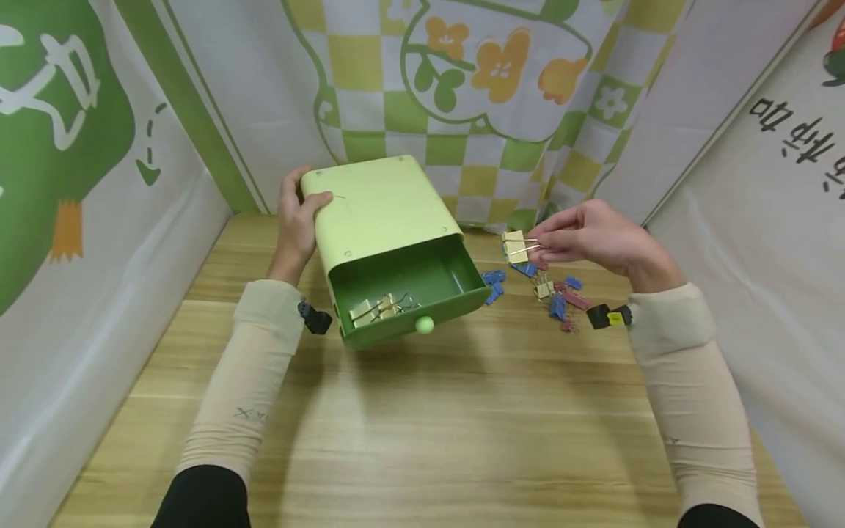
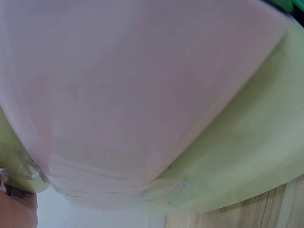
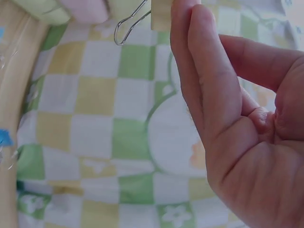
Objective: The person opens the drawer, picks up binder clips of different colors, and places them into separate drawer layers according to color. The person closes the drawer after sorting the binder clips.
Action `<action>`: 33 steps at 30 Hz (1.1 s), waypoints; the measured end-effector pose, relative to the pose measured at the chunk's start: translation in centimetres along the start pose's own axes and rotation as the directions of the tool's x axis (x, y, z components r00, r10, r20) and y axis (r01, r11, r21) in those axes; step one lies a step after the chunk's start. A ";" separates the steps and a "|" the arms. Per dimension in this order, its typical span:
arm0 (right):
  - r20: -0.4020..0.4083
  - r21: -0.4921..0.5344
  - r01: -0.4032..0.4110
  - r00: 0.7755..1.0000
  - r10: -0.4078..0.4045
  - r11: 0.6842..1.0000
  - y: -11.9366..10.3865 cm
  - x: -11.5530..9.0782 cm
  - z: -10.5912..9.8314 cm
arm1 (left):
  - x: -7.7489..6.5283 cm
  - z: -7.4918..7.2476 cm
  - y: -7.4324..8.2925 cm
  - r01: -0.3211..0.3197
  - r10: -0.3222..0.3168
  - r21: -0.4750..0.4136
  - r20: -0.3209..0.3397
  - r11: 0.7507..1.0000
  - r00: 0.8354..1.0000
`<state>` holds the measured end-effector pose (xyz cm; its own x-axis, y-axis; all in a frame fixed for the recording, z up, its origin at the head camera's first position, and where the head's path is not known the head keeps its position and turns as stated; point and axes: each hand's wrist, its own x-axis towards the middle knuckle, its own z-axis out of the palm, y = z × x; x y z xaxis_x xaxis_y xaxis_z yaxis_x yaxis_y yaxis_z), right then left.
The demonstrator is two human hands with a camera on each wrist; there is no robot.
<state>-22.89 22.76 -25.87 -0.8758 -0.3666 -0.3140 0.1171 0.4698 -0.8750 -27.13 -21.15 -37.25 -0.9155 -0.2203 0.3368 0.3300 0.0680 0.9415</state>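
My left hand [image 1: 300, 227] grips the back left side of a light green drawer box [image 1: 383, 205], thumb lying on its top. The box sits at a tilt, its dark green drawer [image 1: 455, 297] pulled partway out toward me. Yellow binder clips [image 1: 361, 314] lie at the drawer's front left, behind the round knob [image 1: 425, 325]. To the right of the box, my right hand [image 1: 590, 238] pinches a yellow binder clip [image 1: 515, 248] between thumb and fingers. The left wrist view is filled by the box's pink panel [image 2: 123, 95] and light green casing [image 2: 247, 128].
Under and beside my right hand, several loose binder clips lie on the wooden table [image 1: 422, 440]: blue ones [image 1: 557, 306], pink ones [image 1: 577, 300] and a yellow one [image 1: 544, 288]. A checked curtain [image 1: 363, 110] hangs behind, and white printed sheets [image 1: 218, 88] flank the table.
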 end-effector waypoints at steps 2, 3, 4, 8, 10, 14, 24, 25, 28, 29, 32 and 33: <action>0.005 -0.024 0.014 1.000 -0.013 1.000 -0.7 -0.2 0.4 | 0.1 0.0 0.0 0.004 -0.004 0.003 -0.001 1.000 1.000; 0.009 -0.034 0.021 1.000 -0.021 0.999 -1.0 -0.3 0.7 | 0.1 0.0 -0.1 0.007 -0.007 0.005 -0.003 1.000 1.000; 0.016 -0.038 0.032 0.999 -0.031 0.999 -1.3 -0.3 0.9 | 0.1 0.0 0.0 0.008 -0.008 0.008 -0.003 1.000 1.000; 0.053 -0.047 0.069 0.996 -0.067 0.997 -2.2 -0.3 1.9 | 0.1 -0.1 0.0 0.005 -0.004 0.016 -0.006 1.000 1.000; 0.071 -0.060 0.084 0.994 -0.080 0.995 -2.5 -0.2 2.4 | 0.1 0.0 0.0 0.000 0.000 0.013 -0.006 1.000 1.000; 0.105 -0.089 0.121 0.988 -0.111 0.989 -3.0 0.5 3.4 | 0.1 0.0 -0.1 -0.003 0.003 -0.005 -0.006 1.000 1.000; 0.209 -0.103 0.162 0.968 -0.137 0.981 -4.2 2.3 7.5 | 0.1 0.2 0.1 -0.020 0.019 -0.035 -0.005 0.999 1.000; 0.220 -0.110 0.165 0.966 -0.138 0.980 -4.3 2.5 7.8 | 0.1 0.2 0.1 -0.018 0.018 -0.034 -0.003 0.999 1.000; 0.251 -0.125 0.170 0.959 -0.135 0.977 -4.5 2.9 8.8 | 0.1 0.2 0.0 -0.012 0.012 -0.031 -0.005 0.999 1.000; 0.261 -0.129 0.171 0.956 -0.133 0.977 -4.5 3.0 9.2 | 0.1 0.2 0.0 -0.012 0.012 -0.031 -0.008 0.999 1.000; 0.294 -0.147 0.185 0.946 -0.136 0.972 -4.7 3.3 10.2 | 0.0 0.1 0.0 -0.016 0.016 -0.030 -0.014 0.999 1.000; 0.302 -0.153 0.189 0.944 -0.136 0.970 -4.8 3.3 10.5 | 0.0 0.1 0.0 -0.016 0.016 -0.024 -0.014 1.000 1.000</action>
<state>-21.45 10.86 -26.61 -0.7009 -0.6523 -0.2884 -0.1233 0.5092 -0.8518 -27.14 -21.06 -37.22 -0.9068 -0.2331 0.3513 0.3500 0.0485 0.9355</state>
